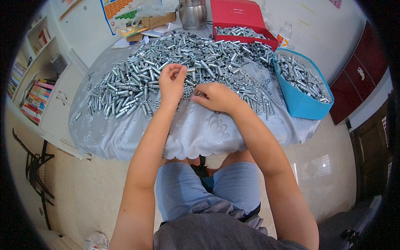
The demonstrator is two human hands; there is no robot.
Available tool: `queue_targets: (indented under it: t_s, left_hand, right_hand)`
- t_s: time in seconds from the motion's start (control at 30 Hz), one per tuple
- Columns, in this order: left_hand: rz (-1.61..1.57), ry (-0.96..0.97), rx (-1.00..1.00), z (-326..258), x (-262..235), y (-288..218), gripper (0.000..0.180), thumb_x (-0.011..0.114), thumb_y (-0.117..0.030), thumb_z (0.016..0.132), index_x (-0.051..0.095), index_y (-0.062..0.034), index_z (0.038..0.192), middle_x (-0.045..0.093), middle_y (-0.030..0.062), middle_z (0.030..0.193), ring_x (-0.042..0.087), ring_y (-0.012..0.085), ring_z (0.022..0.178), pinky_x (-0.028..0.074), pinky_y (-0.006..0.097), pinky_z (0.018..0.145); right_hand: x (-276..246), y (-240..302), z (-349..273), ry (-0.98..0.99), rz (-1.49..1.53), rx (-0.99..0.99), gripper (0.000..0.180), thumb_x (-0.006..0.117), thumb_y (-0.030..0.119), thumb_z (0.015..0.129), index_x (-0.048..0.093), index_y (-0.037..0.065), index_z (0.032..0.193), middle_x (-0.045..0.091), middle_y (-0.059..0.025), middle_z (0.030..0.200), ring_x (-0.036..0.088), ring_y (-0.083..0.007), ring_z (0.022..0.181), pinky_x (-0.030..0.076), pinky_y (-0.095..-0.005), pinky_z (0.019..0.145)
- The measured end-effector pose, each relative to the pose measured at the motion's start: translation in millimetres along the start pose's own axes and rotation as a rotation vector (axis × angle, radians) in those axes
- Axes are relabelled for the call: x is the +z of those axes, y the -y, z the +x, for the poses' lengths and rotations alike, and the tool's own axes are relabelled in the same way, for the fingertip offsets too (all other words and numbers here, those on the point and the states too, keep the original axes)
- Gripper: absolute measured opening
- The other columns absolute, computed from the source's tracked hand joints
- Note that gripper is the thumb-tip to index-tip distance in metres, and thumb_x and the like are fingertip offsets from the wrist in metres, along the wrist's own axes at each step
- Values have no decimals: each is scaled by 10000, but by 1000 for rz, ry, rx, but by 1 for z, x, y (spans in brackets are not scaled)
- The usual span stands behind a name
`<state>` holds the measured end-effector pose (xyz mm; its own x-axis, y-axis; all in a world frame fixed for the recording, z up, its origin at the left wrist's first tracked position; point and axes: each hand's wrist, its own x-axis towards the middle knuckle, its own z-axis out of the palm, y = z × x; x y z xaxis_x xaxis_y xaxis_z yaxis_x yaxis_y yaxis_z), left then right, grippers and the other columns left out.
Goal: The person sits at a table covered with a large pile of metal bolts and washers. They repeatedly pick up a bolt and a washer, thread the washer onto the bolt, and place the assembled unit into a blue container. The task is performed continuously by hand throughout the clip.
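A broad heap of silvery metal sleeves (pixel 125 89) covers much of the table. My left hand (pixel 170 85) is raised over its near edge, thumb and fingertips pinched together; what is between them, if anything, is too small to make out. Just to the right, my right hand (pixel 216 98) hovers low by the small nuts and washers (pixel 186 92), its fingers curled inward and their tips partly hidden. Thin bolts (pixel 266 107) and more washers (pixel 246 81) lie scattered to the right of my right hand.
A blue fabric bin (pixel 307 109) full of bolts stands at the table's right edge. Behind the heap are an open red box (pixel 239 14) of metal parts, a clear bottle (pixel 285 33), a metal pot (pixel 193 16) and a small cardboard box (pixel 159 20). A patterned cloth (pixel 204 133) drapes the table.
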<state>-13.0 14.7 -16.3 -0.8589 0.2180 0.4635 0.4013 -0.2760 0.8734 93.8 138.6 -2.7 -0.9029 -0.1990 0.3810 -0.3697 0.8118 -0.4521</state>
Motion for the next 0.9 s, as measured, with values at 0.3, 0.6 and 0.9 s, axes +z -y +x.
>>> queue_targets:
  t_s: [0.3, 0.6, 0.9]
  left_hand:
    - [-9, 52, -132, 0, -2, -3, 193, 617, -117, 800, 535, 2, 927, 602, 60, 813, 572, 119, 730, 455, 223, 653]
    - [-237, 355, -499, -6, 2, -13, 209, 579, -93, 824, 514, 17, 989, 572, 92, 923, 592, 201, 882, 491, 307, 804]
    - [-226, 499, -564, -9, 1, -9, 252, 577, -71, 822, 495, 8, 1047, 560, 90, 980, 580, 207, 919, 489, 317, 815]
  right_hand:
    - [0, -9, 11, -543, 330, 293, 389, 523, 366, 845, 624, 13, 718, 559, -103, 561, 480, -163, 479, 399, -289, 490]
    - [-14, -35, 6, -529, 1104, 501, 244, 507, 145, 868, 550, -1, 1058, 590, -29, 815, 491, -70, 672, 382, -178, 576]
    - [-16, -30, 8, -648, 1039, 371, 311, 560, 137, 840, 532, 27, 1129, 615, -72, 1011, 564, -130, 915, 412, -258, 811]
